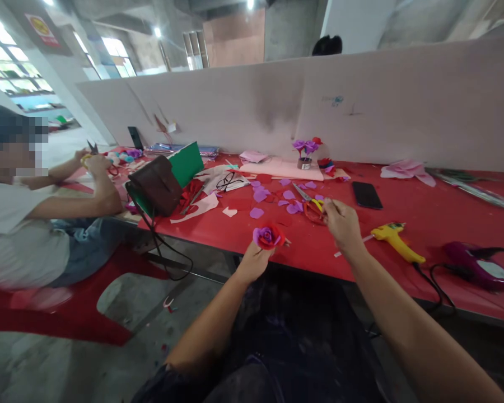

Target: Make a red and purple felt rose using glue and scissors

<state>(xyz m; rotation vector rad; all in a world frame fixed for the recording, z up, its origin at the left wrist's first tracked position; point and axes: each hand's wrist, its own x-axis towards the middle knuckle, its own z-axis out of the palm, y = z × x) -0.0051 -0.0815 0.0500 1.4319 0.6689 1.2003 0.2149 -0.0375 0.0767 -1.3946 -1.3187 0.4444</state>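
Near the table's front edge, a purple and red paper flower [267, 235] is held in my left hand [252, 262], fingers closed beneath its petals. Over the red tabletop, my right hand [342, 224] has its fingers closed at the handles of a pair of scissors [313, 208], yellow and red. The blades point away to the far left. Loose purple petals [261, 194] lie scattered around the blades, with some red pieces among them.
A yellow glue gun [397, 242], a black phone [366, 195] and a purple device [483, 266] with cables lie rightward. Potted paper flowers [305, 150] stand by the partition. Leftward are eyeglasses [230, 181], a brown bag [156, 184] and a seated person [29, 224] holding scissors.
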